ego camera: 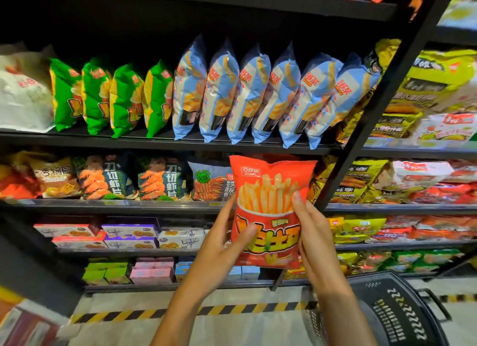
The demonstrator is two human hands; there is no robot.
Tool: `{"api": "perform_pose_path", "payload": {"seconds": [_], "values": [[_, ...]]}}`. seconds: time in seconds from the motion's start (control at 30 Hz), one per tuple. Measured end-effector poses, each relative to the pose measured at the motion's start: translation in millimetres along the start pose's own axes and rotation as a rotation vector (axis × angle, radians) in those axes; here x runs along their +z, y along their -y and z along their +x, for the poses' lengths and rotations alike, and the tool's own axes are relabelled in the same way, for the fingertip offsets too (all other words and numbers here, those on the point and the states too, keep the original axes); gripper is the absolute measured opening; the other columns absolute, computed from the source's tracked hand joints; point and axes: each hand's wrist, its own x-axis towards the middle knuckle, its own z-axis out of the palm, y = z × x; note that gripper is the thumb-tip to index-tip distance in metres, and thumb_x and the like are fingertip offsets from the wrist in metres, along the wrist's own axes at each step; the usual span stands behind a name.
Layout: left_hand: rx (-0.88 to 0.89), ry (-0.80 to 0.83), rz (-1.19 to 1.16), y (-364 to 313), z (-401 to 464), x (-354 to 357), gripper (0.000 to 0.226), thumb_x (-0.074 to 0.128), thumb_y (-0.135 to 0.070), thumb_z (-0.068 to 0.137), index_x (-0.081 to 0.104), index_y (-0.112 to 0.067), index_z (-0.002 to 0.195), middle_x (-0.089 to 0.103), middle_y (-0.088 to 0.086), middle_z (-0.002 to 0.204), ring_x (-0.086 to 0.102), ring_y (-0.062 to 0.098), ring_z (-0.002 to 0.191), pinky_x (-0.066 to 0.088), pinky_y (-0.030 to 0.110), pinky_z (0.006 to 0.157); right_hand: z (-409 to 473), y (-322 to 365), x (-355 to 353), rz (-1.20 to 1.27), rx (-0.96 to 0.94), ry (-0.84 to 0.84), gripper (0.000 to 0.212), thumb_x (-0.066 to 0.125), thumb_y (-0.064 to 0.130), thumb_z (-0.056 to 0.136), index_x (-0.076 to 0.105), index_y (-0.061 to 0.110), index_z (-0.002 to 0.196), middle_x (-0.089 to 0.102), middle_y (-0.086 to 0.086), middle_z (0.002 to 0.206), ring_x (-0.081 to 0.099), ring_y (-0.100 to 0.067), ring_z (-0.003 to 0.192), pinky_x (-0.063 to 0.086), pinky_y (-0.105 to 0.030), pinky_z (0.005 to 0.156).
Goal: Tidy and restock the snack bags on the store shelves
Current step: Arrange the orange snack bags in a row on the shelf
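A red snack bag printed with french fries is held upright in front of the second shelf. My left hand grips its lower left edge, thumb across the front. My right hand grips its right edge, thumb on the front. On the shelf above stand a row of green bags and a row of light blue bags, all leaning right. Behind the red bag, the second shelf holds dark shrimp-chip bags.
A black diagonal shelf post runs beside the red bag. Yellow and red bags fill the shelves to the right. Boxed snacks sit on lower shelves. A black plastic basket stands on the floor at lower right, near yellow-black floor tape.
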Motion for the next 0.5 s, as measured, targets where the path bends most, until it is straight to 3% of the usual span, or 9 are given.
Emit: {"api": "perform_pose_path", "payload": {"seconds": [0.07, 0.13, 0.23, 0.33, 0.43, 0.5], "values": [[0.013, -0.123, -0.028, 0, 8, 0, 0.050, 0.055, -0.038, 0.099, 0.044, -0.039, 0.147, 0.065, -0.020, 0.134, 0.063, 0.000, 0.122, 0.055, 0.019, 0.089, -2, 3, 1, -0.030, -0.028, 0.047, 0.043, 0.052, 0.050, 0.100, 0.069, 0.023, 0.129, 0.075, 0.000, 0.123, 0.070, -0.018, 0.117, 0.049, -0.048, 0.109], [-0.065, -0.286, -0.103, 3, 14, -1, 0.039, 0.051, -0.040, 0.099, 0.056, -0.035, 0.137, 0.072, -0.017, 0.123, 0.068, 0.003, 0.114, 0.057, 0.020, 0.085, -3, 8, 1, -0.050, -0.026, 0.110, 0.053, 0.042, 0.059, 0.098, 0.067, 0.026, 0.131, 0.073, 0.005, 0.128, 0.065, -0.011, 0.124, 0.043, -0.045, 0.115], [-0.227, -0.437, -0.350, 4, 17, -5, 0.037, 0.049, -0.046, 0.100, 0.069, -0.024, 0.123, 0.079, -0.001, 0.106, 0.076, 0.013, 0.096, 0.058, 0.037, 0.086, -6, 9, 2, -0.130, -0.097, 0.239, 0.046, 0.038, 0.044, 0.105, 0.063, 0.023, 0.137, 0.070, 0.007, 0.134, 0.059, -0.010, 0.132, 0.041, -0.041, 0.115], [-0.341, -0.451, -0.427, 2, 16, -6, 0.035, 0.044, -0.040, 0.105, 0.071, -0.019, 0.098, 0.079, 0.000, 0.076, 0.075, 0.011, 0.064, 0.055, 0.035, 0.071, -11, 2, 4, -0.172, -0.169, 0.314, 0.038, 0.056, 0.021, 0.102, 0.062, 0.022, 0.139, 0.068, 0.007, 0.136, 0.059, -0.012, 0.134, 0.048, -0.037, 0.111], [-0.346, -0.418, -0.454, 3, 11, -5, 0.038, 0.040, -0.038, 0.107, 0.070, -0.017, 0.097, 0.078, 0.000, 0.072, 0.074, 0.010, 0.060, 0.058, 0.027, 0.058, -15, -3, 9, -0.133, -0.196, 0.347, 0.043, 0.064, 0.009, 0.095, 0.062, 0.019, 0.137, 0.070, 0.006, 0.134, 0.061, -0.013, 0.132, 0.051, -0.027, 0.106], [-0.344, -0.415, -0.445, 4, 9, -6, 0.039, 0.037, -0.036, 0.108, 0.070, -0.017, 0.096, 0.078, -0.001, 0.073, 0.074, 0.010, 0.061, 0.057, 0.021, 0.052, -16, -4, 9, -0.115, -0.197, 0.362, 0.045, 0.065, 0.010, 0.093, 0.062, 0.019, 0.137, 0.070, 0.006, 0.134, 0.061, -0.013, 0.132, 0.050, -0.027, 0.106]]}}
